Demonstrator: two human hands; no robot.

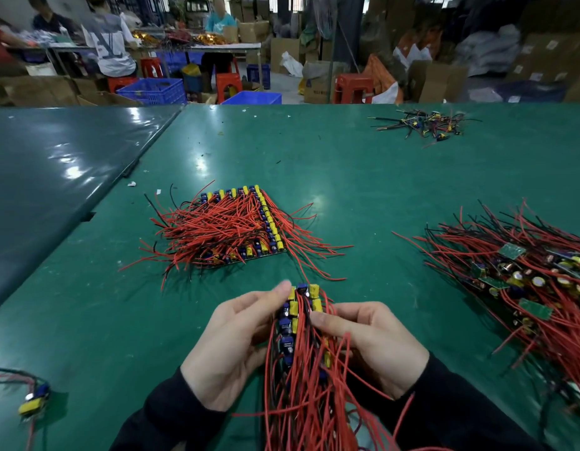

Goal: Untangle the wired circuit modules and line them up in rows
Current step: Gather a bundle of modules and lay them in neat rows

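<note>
Green workbench (363,190): left hand (230,346) and right hand (370,346) both grasp module bundle (301,323) between them, just near side of lined-up stack (236,222); tangled pile (526,281) right of stack.

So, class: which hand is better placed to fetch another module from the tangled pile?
Probably the right hand: the tangled pile lies on its side, while the left hand grips the held bundle.

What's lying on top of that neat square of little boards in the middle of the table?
Red wires, with a few black ones, sprawl across the square block of modules. Only its yellow and blue parts along the far and right edges show; the boards beneath the wires are hidden.
</note>
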